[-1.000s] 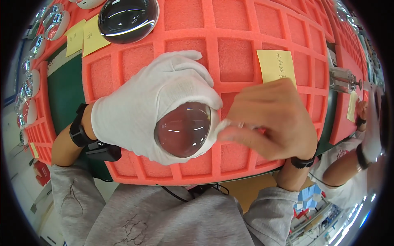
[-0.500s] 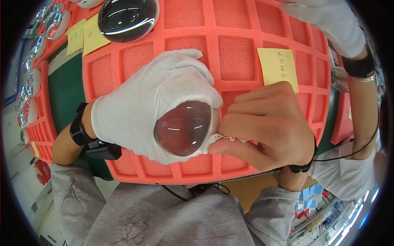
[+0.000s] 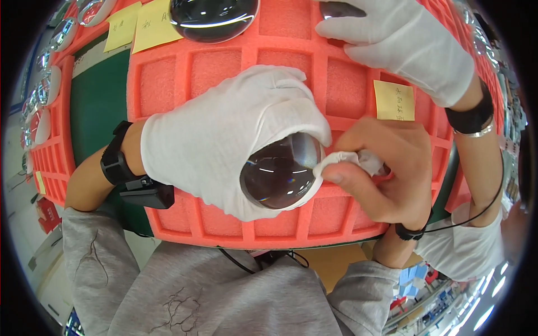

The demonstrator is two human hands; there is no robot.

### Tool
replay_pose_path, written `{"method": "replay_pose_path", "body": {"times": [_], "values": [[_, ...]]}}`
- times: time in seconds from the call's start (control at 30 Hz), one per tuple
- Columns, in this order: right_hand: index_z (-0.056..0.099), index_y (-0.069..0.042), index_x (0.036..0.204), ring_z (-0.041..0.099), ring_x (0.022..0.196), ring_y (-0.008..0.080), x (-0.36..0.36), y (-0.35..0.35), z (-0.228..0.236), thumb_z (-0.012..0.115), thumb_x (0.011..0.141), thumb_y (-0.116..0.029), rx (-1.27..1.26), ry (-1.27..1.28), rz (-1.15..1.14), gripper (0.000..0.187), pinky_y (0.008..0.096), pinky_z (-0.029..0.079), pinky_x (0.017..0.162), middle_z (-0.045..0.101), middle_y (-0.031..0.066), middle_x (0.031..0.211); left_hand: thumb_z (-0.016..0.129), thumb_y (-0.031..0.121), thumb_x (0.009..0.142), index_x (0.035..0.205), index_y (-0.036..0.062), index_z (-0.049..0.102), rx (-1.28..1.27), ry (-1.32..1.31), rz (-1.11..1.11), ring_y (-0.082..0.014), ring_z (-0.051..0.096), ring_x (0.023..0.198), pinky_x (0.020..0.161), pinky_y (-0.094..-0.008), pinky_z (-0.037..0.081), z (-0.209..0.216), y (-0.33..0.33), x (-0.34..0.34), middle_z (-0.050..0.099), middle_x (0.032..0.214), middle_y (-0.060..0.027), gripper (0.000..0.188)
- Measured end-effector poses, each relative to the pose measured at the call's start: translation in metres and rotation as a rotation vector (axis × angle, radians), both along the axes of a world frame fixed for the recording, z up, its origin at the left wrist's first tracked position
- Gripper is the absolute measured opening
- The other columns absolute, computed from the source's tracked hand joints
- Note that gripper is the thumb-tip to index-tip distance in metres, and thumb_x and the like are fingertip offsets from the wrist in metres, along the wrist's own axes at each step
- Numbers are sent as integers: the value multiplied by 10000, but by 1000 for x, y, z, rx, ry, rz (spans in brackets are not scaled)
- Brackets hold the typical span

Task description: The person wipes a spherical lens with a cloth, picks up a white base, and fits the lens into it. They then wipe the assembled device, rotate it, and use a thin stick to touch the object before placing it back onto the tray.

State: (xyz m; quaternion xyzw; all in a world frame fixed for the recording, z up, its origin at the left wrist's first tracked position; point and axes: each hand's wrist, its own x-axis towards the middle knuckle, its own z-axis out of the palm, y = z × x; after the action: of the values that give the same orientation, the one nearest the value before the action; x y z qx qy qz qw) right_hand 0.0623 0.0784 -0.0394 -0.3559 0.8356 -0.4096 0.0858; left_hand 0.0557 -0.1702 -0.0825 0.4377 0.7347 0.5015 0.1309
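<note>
My left hand, in a white glove, curls around a clear glass ball and holds it above the foam tray. Reflections of lights show on the glass; its underside is hidden by the palm. My bare right hand pinches a crumpled white cloth between thumb and fingers. One end of the cloth touches the right edge of the ball, by the gloved fingertips.
A pink foam tray with square compartments lies below my hands. A dark glossy glass piece sits at the back, beside yellow notes. Another person's white-gloved hand reaches in at the upper right, over a dark round piece.
My left hand and the ball have shifted slightly right in view. More of the cloth shows in my right hand. The other person's gloved hand has come further in over the tray.
</note>
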Motion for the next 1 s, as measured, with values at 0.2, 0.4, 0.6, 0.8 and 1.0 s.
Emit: {"method": "replay_pose_path", "body": {"times": [0.2,0.4,0.6,0.8,1.0], "values": [[600,-23,749,500,531,110,6,-8,0,895,671,-76,-115,37,-98,309,255,342,501,591,32,632,877,209,637,1148,107,610,-40,12,-17,-319,595,994,1049,-481,423,-1,-3,-1,618,1065,-71,585],[596,-27,729,479,504,110,12,-13,4,881,655,-37,-137,96,-5,295,259,327,481,584,36,607,863,206,649,1161,111,596,0,27,50,-310,589,1002,983,-462,450,-1,1,6,615,1069,-68,585],[602,-31,653,459,454,123,9,-12,-3,829,629,6,-266,74,-48,232,280,296,434,555,29,547,852,185,654,1164,111,589,-62,80,2,-309,589,992,968,-444,456,5,-2,1,614,1066,-56,579],[614,-43,641,463,454,126,5,-8,-3,822,621,6,-240,-6,-3,215,279,290,433,559,27,549,859,201,647,1150,111,602,-7,65,17,-321,588,975,930,-435,465,-2,-3,4,616,1063,-60,572],[609,-43,660,436,440,124,6,-7,5,835,612,-8,-109,107,112,235,281,282,437,552,26,537,866,208,645,1165,108,601,-66,14,-6,-326,595,958,910,-436,472,7,-3,0,619,1064,-70,592]]}}
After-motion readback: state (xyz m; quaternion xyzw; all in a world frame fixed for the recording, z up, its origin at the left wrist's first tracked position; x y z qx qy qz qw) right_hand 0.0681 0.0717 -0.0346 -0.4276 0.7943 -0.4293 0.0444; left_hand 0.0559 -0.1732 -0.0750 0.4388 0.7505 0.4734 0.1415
